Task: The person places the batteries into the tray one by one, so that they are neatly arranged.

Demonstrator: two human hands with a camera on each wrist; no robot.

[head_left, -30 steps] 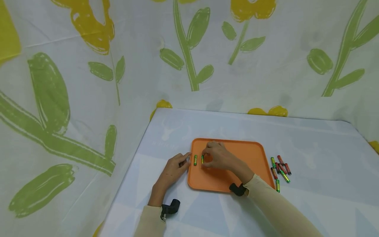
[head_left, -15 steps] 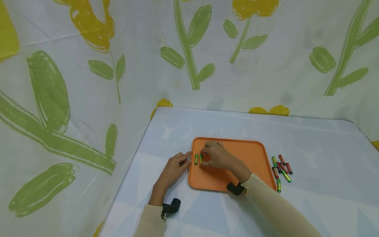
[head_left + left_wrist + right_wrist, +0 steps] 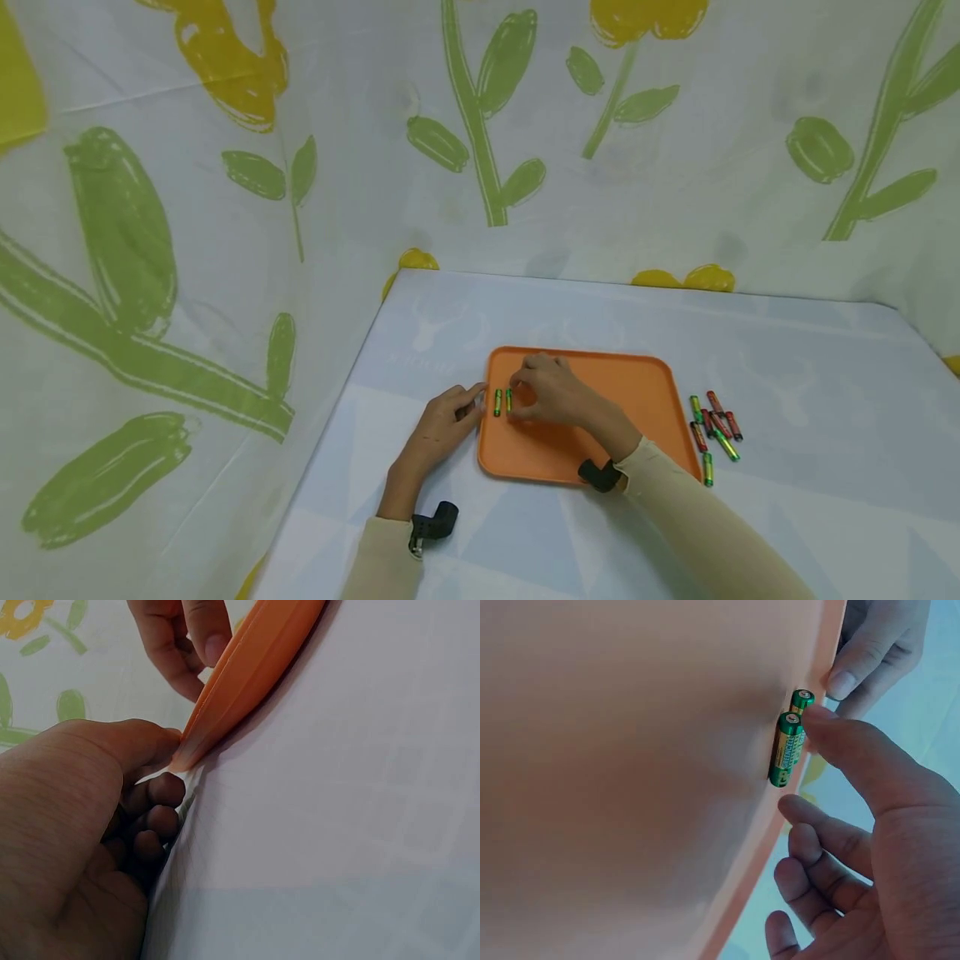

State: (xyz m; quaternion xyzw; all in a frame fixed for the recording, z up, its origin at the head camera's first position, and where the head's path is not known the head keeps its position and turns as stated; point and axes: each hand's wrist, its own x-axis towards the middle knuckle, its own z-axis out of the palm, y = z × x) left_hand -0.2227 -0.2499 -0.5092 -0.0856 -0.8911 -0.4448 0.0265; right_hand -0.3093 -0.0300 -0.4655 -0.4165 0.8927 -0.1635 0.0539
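Observation:
In the head view an orange tray (image 3: 600, 450) lies on the table. Two green-and-gold batteries stand side by side at its left: an outer battery (image 3: 498, 403) near the rim and an inner battery (image 3: 508, 401). My right hand (image 3: 558, 396) is over the tray, its thumb and index finger spread about the inner battery's ends. In the right wrist view the thumb tip overlaps that battery (image 3: 786, 750); a gap shows between it and the index fingertip. My left hand (image 3: 442, 429) holds the tray's left edge, thumb at the rim and other fingers curled in the left wrist view.
Right of the tray lies a loose group of several batteries, some red (image 3: 698, 437) and some green (image 3: 708, 469). The table (image 3: 825, 417) has a pale patterned cover. Flowered cloth (image 3: 360, 167) hangs behind and to the left.
My right hand has moved the inner battery left, closer to the outer one, and its fingers have parted slightly from it. The left hand keeps its place at the tray's edge.

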